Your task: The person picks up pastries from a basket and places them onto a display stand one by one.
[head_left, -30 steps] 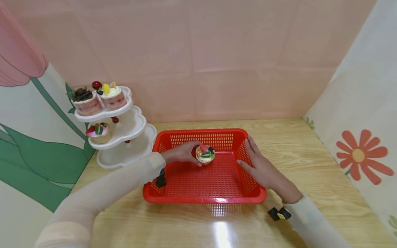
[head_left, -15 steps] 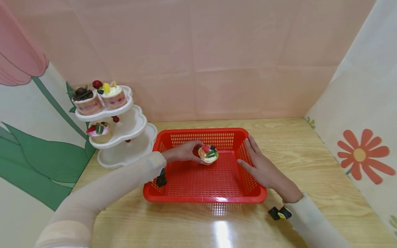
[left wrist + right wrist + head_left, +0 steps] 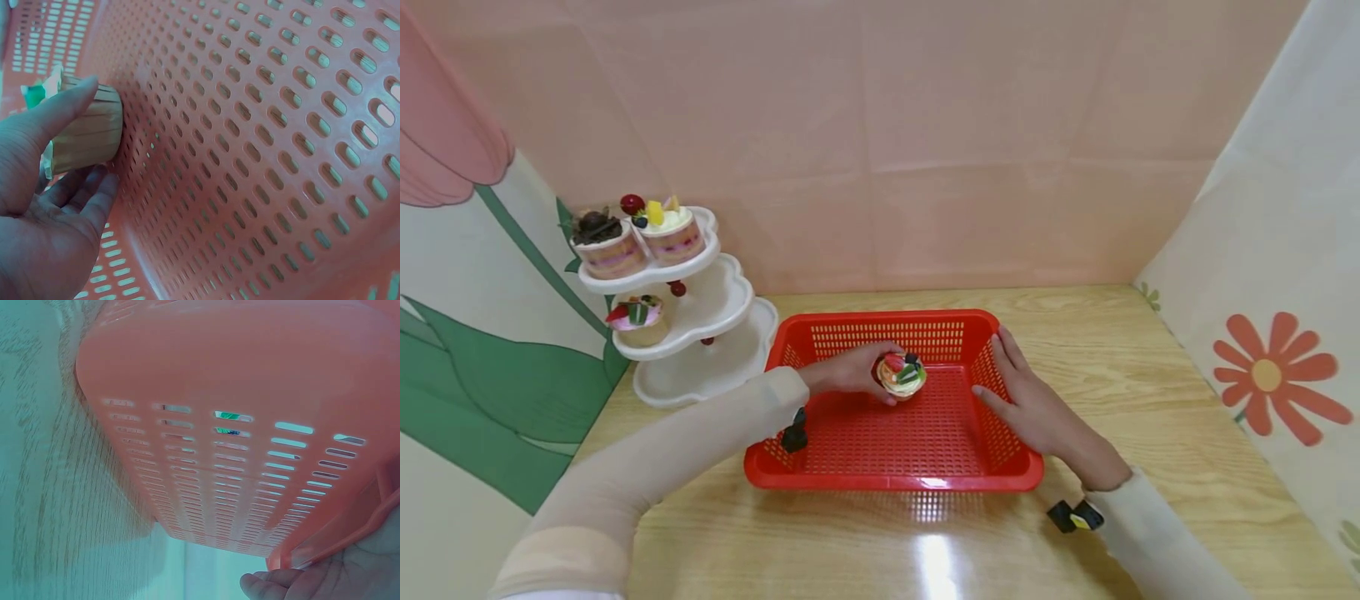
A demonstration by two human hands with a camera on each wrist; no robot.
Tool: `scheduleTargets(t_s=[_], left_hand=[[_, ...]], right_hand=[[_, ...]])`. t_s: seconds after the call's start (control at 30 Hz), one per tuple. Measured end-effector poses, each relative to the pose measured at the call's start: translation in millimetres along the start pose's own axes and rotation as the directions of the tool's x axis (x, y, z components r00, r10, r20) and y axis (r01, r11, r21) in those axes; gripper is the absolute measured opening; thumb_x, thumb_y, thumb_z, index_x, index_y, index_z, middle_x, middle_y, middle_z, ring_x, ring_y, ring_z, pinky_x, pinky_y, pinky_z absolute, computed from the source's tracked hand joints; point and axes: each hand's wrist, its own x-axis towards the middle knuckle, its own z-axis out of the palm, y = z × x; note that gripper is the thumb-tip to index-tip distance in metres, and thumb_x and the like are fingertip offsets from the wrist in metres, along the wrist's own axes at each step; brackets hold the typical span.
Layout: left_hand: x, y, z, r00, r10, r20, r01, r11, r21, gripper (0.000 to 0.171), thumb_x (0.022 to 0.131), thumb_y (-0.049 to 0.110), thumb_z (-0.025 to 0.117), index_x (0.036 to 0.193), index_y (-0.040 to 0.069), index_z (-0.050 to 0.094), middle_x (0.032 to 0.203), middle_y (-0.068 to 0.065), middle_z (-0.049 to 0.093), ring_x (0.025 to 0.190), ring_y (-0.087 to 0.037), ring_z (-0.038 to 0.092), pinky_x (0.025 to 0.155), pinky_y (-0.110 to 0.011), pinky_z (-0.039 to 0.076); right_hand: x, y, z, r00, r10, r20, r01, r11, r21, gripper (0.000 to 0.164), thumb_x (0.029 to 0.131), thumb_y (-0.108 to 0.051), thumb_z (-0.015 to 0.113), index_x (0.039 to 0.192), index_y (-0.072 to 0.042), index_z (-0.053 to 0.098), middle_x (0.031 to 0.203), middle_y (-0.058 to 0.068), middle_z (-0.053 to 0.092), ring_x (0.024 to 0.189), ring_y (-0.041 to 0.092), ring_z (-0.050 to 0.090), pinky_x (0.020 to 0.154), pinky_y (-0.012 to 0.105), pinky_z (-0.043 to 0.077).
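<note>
My left hand (image 3: 853,368) is inside the red basket (image 3: 891,482) and grips a fruit-topped cupcake (image 3: 902,376). The cupcake's top carries cream, strawberry, green slices and a dark berry. In the left wrist view, the thumb lies along the pleated wrapper of the cupcake (image 3: 94,137), with the other fingers under it and its base right at the perforated floor. My right hand (image 3: 1037,412) rests on the basket's right rim, fingers extended along it and thumb over the inside. In the right wrist view, part of the right palm (image 3: 350,575) shows beside the rim.
A white three-tier stand (image 3: 733,362) is at the left, close to the basket. Its top tier bears a chocolate-topped cake (image 3: 608,248) and a fruit-topped cake (image 3: 673,237); a pink-cream cupcake (image 3: 642,323) sits on the middle tier. The wooden table (image 3: 1097,333) meets a pink wall behind.
The cupcake has shifted slightly right and turned in my left hand, which has moved a little right with it. My right hand and the basket have stayed in place.
</note>
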Motion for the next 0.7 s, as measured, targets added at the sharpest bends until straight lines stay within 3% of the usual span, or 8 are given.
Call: scheduleTargets(t_s=[0.33, 0.57, 0.7], left_hand=[[0.4, -0.4, 0.5, 1.0, 0.002, -0.005, -0.003, 1.0, -0.024, 0.06, 0.08, 0.016, 0.088, 0.131, 0.01, 0.057, 0.125, -0.003, 0.064, 0.115, -0.018, 0.058, 0.107, -0.035, 0.045], [-1.0, -0.2, -3.0, 1.0, -0.005, -0.028, 0.005, 1.0, -0.016, 0.059, 0.078, 0.024, 0.09, 0.128, 0.013, 0.06, 0.12, 0.001, 0.065, 0.11, -0.015, 0.059, 0.103, -0.033, 0.047], [-1.6, 1.7, -5.6, 1.0, 0.005, -0.023, -0.005, 1.0, -0.011, 0.056, 0.081, 0.025, 0.088, 0.128, 0.012, 0.061, 0.119, -0.001, 0.065, 0.105, -0.019, 0.059, 0.093, -0.033, 0.051]], right_hand=[[0.2, -0.4, 0.6, 1.0, 0.001, 0.001, -0.001, 1.0, 0.0, 0.088, 0.105, -0.049, 0.048, 0.16, -0.001, -0.001, 0.169, 0.012, -0.014, 0.152, 0.044, 0.012, 0.113, 0.062, 0.03], [0.6, -1.9, 1.2, 1.0, 0.008, 0.002, -0.008, 1.0, 0.002, 0.088, 0.105, -0.048, 0.049, 0.161, -0.002, -0.001, 0.169, 0.012, -0.014, 0.152, 0.046, 0.013, 0.11, 0.063, 0.034], [0.8, -3.4, 0.8, 1.0, 0.008, -0.002, -0.008, 1.0, 0.002, 0.088, 0.105, -0.045, 0.051, 0.161, -0.002, 0.0, 0.169, 0.014, -0.012, 0.151, 0.046, 0.013, 0.108, 0.063, 0.036]])
